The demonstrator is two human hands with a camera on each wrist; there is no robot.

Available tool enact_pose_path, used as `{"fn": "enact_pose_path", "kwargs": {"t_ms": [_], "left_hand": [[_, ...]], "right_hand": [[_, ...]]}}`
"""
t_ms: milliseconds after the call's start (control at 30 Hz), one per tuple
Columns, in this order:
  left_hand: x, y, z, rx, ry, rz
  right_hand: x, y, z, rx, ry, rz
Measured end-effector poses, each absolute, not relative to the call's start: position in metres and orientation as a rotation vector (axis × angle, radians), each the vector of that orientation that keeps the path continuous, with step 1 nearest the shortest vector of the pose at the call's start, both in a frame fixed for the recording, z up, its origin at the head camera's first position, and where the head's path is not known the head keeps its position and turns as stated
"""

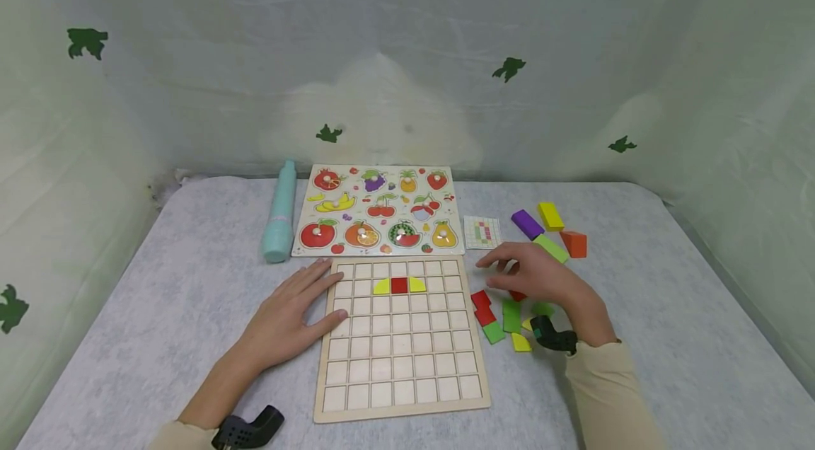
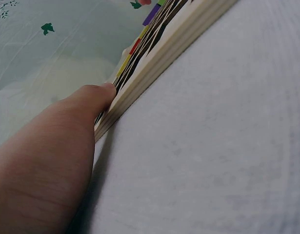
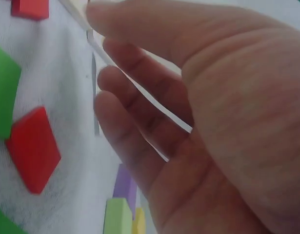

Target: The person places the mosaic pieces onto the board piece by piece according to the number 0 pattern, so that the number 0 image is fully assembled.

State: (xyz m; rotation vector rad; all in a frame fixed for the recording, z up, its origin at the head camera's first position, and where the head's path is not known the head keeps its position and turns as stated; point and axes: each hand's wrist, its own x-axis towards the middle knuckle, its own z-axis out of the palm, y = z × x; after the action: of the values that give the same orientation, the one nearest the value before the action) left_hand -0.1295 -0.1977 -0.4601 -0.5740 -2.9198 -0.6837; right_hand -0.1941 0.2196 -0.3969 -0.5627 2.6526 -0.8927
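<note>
A wooden grid board (image 1: 401, 365) lies in the middle of the grey table. Its second row holds a red square (image 1: 399, 285) between two yellow curved pieces. My left hand (image 1: 289, 319) lies flat, fingers straight, on the table and the board's left edge; the left wrist view shows its thumb (image 2: 91, 100) against the board edge (image 2: 159, 53). My right hand (image 1: 531, 273) hovers with relaxed fingers over loose flat pieces right of the board and holds nothing. Below it lie red pieces (image 1: 482, 300), green pieces (image 1: 511, 315) and a yellow piece (image 1: 521, 342). In the right wrist view a red piece (image 3: 32, 148) lies beside the fingers (image 3: 125, 141).
A fruit peg puzzle (image 1: 378, 209) lies behind the board, with a teal cylinder (image 1: 280, 213) to its left. A small pattern card (image 1: 482, 232) and purple (image 1: 527, 223), yellow (image 1: 550, 216), green (image 1: 550, 248) and orange (image 1: 574, 243) blocks sit at the back right. Pale curtains enclose the table.
</note>
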Motion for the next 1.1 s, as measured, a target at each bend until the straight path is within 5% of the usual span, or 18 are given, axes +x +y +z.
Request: {"fn": "enact_pose_path", "kwargs": {"t_ms": [1100], "left_hand": [[-0.1299,-0.1973,-0.4604,-0.552,-2.935,-0.689]], "right_hand": [[-0.1961,0.2176,-0.4054,-0.550,2.557,-0.787]]}}
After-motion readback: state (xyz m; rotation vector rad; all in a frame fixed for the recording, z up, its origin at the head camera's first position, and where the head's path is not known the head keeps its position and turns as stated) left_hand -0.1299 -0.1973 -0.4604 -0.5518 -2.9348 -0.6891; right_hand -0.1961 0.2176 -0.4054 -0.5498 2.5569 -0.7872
